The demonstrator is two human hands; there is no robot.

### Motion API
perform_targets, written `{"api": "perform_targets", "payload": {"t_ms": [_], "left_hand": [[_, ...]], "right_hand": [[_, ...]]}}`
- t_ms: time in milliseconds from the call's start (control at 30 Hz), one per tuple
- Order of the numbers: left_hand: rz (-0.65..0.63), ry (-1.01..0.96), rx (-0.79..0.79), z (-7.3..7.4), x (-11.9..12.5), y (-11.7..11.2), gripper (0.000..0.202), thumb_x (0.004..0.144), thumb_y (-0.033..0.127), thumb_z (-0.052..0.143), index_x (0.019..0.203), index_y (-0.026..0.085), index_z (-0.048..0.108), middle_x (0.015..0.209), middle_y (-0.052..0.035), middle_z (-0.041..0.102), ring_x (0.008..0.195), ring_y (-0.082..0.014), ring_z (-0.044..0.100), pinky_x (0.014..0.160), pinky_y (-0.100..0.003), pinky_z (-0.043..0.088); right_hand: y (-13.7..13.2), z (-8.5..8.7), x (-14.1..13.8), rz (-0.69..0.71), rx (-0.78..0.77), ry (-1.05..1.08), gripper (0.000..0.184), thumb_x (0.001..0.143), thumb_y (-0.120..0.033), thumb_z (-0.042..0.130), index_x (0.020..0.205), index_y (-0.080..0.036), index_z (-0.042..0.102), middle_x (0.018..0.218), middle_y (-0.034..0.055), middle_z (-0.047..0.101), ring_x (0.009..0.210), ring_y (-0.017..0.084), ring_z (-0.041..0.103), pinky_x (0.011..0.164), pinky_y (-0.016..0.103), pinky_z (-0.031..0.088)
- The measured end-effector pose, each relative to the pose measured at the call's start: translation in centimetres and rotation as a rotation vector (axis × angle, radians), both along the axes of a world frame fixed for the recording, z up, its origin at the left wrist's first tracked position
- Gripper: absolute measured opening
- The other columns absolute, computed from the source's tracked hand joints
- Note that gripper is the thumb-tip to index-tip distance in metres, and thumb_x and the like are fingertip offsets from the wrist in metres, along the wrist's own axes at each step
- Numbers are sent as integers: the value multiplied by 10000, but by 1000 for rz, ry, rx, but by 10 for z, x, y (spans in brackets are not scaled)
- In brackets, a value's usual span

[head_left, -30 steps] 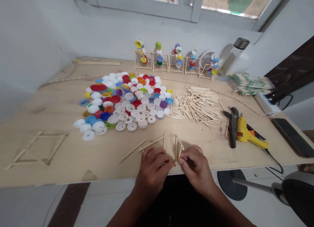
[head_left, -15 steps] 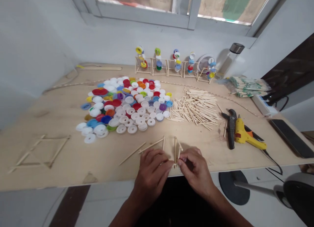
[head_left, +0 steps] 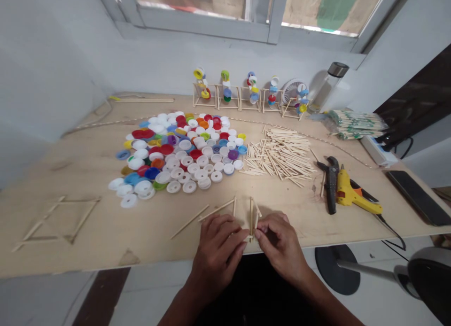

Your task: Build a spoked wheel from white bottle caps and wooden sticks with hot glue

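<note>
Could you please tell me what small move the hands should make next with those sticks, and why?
Probably let the left hand alone pin the sticks and send the right hand to the glue gun: both hands pinch the sticks where they meet near the table edge, and the gun lies just to the right.

Left hand (head_left: 218, 248) and right hand (head_left: 280, 244) lie close together, fingers (head_left: 242, 234) pinched.
</note>
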State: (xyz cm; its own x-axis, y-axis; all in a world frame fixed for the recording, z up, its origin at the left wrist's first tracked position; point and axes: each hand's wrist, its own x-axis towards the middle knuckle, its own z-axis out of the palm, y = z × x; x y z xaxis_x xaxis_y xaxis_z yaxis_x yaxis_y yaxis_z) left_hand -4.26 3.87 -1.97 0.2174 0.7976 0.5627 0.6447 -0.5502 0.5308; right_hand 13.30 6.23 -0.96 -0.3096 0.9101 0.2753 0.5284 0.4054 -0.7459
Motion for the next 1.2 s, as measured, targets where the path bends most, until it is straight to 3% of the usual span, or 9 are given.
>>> {"api": "perform_targets", "payload": {"t_ms": [367, 533, 633, 833, 933, 1033, 1200], "left_hand": [[10, -20, 0, -3, 0, 0, 225, 793, 92, 565, 961, 215, 649, 850, -39, 674, 950, -220, 551, 908, -465, 390], [-3, -18, 21, 6, -3, -4, 219, 788, 78, 549, 952, 195, 635, 859, -42, 661, 953, -212, 554, 877, -433, 421], [63, -12, 36, 11, -16, -8, 219, 795, 62, 540, 955, 187, 622, 873, -46, 649, 960, -209, 557, 866, -408, 438], [462, 95, 51, 0, -74, -10, 159, 844, 187, 544, 986, 206, 613, 914, -61, 652, 929, -223, 584, 872, -400, 436], [481, 208, -65, -10, -99, -7, 218, 868, 372, 497, 940, 216, 631, 873, -58, 672, 854, -231, 602, 794, -386, 449], [459, 328, -272, -12, -110, -5, 266, 833, 444, 505, 892, 233, 654, 875, -52, 692, 831, -233, 616, 742, -359, 448], [473, 477, -489, -3, -108, 0, 226, 809, 397, 494, 831, 251, 665, 857, -60, 704, 839, -272, 612, 738, -389, 411]], "right_hand": [[0, 2, 3, -11, -51, 66, 67, 861, -205, 542, 839, -221, 603, 711, 3, 621, 690, 171, 582, 722, 336, 428], [-3, 3, 3, -35, -71, 148, 84, 867, -199, 539, 870, -219, 621, 742, 15, 638, 719, 175, 590, 714, 325, 445], [-4, 6, 10, -87, -72, 224, 92, 878, -204, 533, 889, -220, 623, 767, 24, 632, 732, 174, 593, 669, 298, 460], [1, 15, 59, -283, 40, 171, 96, 886, -220, 532, 906, -224, 626, 808, 34, 633, 796, 187, 603, 710, 298, 466], [8, 15, 92, -465, 122, 60, 110, 868, -291, 558, 886, -215, 635, 849, 45, 656, 823, 204, 618, 747, 313, 471], [13, 14, 123, -594, 184, -138, 178, 851, -356, 555, 884, -211, 654, 857, 44, 687, 825, 217, 642, 730, 311, 487], [19, 6, 167, -607, 298, -398, 258, 865, -401, 494, 887, -192, 645, 879, 77, 701, 801, 235, 653, 712, 348, 512]]}}
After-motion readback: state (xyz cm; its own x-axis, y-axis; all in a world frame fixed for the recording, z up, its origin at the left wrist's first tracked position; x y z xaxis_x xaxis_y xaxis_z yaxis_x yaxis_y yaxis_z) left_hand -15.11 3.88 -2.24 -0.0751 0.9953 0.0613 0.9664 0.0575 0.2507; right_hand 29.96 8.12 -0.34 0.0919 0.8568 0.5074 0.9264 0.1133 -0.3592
